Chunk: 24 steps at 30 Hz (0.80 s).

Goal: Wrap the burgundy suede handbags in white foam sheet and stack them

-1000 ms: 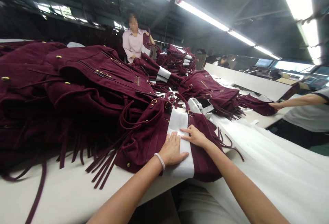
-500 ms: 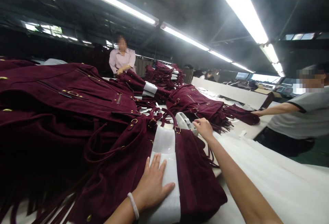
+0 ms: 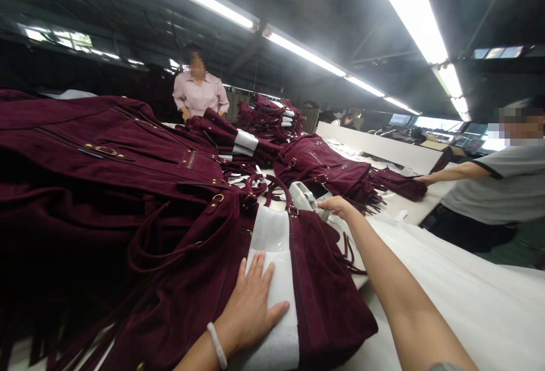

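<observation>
A dark burgundy fringed handbag [image 3: 330, 303] lies in front of me with a band of white wrapping paper [image 3: 275, 229] around its middle. My left hand [image 3: 253, 297] presses flat on this band, fingers spread. A shiny clear spot, like tape, shows just above my fingertips. Past the bag's handles stands a grey tape dispenser [image 3: 301, 195]. My right hand [image 3: 338, 206] is at its near right end, fingers closed together; what they pinch is too small to make out. Another burgundy bag [image 3: 187, 280] with looped straps lies against the left side of the wrapped one.
Large burgundy bags [image 3: 106, 138] pile up on the left. More bags [image 3: 323, 161] and a wrapped stack [image 3: 272, 118] lie farther back. White sheeting [image 3: 447, 280] covers the right side. One person [image 3: 200, 92] stands behind the table; another [image 3: 506, 183] at right holds a burgundy piece.
My right hand has dropped slightly and moved a little left, closer to the dispenser. My left hand stays on the white band. The person at the back has straightened up.
</observation>
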Motion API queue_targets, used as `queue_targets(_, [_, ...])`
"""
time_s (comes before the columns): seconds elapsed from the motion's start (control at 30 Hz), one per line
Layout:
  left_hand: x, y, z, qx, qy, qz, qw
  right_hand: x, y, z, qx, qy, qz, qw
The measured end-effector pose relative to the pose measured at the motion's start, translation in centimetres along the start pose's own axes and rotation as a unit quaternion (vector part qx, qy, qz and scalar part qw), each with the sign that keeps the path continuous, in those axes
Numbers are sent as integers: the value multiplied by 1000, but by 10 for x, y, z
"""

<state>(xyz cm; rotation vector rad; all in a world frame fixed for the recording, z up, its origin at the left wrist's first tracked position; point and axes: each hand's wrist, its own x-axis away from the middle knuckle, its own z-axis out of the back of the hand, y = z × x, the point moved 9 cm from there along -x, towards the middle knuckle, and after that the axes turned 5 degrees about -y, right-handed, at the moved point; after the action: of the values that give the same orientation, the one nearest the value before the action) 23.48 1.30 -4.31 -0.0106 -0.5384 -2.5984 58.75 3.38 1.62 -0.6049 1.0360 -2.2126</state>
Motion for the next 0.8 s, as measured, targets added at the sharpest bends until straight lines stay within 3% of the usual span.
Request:
queue_targets(0.23, [-1, 0, -2, -21, -3, -2, 1000, 32, -15, 27, -84, 52, 109, 989])
queue_targets(0.43, [-2, 0, -3, -28, -6, 0, 1000, 60, 19, 30, -79, 50, 106, 990])
queue_targets(0.6, [-3, -1, -3, -23, 7, -7, 1000, 63, 48, 17, -64, 59, 107, 990])
queue_targets(0.8, [-2, -1, -3, -21, -5, -3, 1000, 58, 78, 15, 6, 134, 82, 987])
